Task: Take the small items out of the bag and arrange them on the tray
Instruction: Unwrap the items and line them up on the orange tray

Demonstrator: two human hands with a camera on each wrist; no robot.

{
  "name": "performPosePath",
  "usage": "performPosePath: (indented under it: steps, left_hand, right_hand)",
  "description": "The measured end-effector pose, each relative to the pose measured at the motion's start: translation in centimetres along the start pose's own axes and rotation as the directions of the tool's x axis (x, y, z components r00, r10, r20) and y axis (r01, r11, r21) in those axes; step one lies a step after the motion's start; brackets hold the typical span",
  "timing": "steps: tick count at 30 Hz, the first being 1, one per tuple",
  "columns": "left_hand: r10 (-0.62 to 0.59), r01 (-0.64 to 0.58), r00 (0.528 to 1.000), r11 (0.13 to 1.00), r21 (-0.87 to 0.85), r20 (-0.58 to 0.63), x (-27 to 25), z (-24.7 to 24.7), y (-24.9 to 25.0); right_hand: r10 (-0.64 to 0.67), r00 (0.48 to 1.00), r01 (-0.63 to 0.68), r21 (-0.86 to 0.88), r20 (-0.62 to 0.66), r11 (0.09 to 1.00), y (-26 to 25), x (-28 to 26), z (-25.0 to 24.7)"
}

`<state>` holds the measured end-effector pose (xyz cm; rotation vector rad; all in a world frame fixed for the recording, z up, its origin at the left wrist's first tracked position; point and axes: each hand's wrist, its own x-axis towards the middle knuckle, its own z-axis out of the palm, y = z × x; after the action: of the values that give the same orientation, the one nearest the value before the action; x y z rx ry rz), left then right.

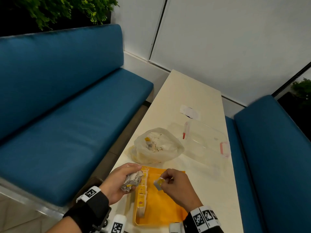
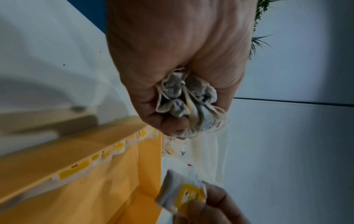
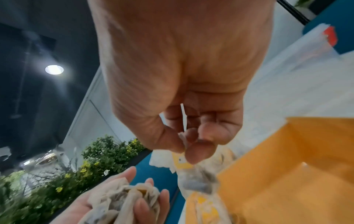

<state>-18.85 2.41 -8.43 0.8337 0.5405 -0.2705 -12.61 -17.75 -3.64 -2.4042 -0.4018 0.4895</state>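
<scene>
Head view: left hand clutches bunched tea bags at the tray edge; right hand pinches one tea bag over bare tray floor.

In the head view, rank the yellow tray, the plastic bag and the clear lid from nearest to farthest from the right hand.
1. Yellow tray: directly under the right hand.
2. Plastic bag: beyond the tray, slightly left.
3. Clear lid: farther back, toward the table's right edge.
</scene>
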Motion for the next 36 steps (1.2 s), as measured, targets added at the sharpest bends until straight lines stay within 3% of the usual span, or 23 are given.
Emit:
performPosePath:
  steps: [5, 10, 18, 25, 30, 36]
  left_hand:
    - [-0.003, 0.003, 1.000, 1.000, 0.017, -0.005, -0.3, -0.7, -0.4]
    - [-0.023, 0.024, 1.000, 0.996, 0.082, -0.012, -0.4, -1.0, -0.9]
    - [-0.030, 0.041, 0.997, 0.984, 0.172, -0.068, -0.2, -1.2, -1.6]
    - [-0.003, 0.054, 0.986, 0.952, 0.300, -0.167, 0.2, -1.4, -2.5]
    - [0.012, 0.084, 0.976, 0.902, 0.423, -0.219, 0.8, -1.5, -3.3]
    - [0.050, 0.100, 0.968, 0.822, 0.561, -0.246, 1.4, -2.0, -3.9]
  right_hand:
    - [0.084, 0.993, -0.093, 0.106, 0.083, 0.990, 1.5, -1.1, 0.9]
    - [0.077, 0.978, -0.090, 0.061, 0.191, 0.994, 3.2, -1.5, 2.6]
    - [0.061, 0.970, -0.059, -0.016, 0.236, 0.998, 3.4, -1.6, 4.2]
    - [0.079, 0.907, -0.044, -0.094, 0.413, 0.995, 3.2, -0.8, 6.3]
    - [0.072, 0.914, -0.038, -0.092, 0.400, 0.995, 3.1, -0.5, 7.6]
    - [0.077, 0.960, -0.041, -0.137, 0.270, 0.990, 3.4, -0.6, 8.9]
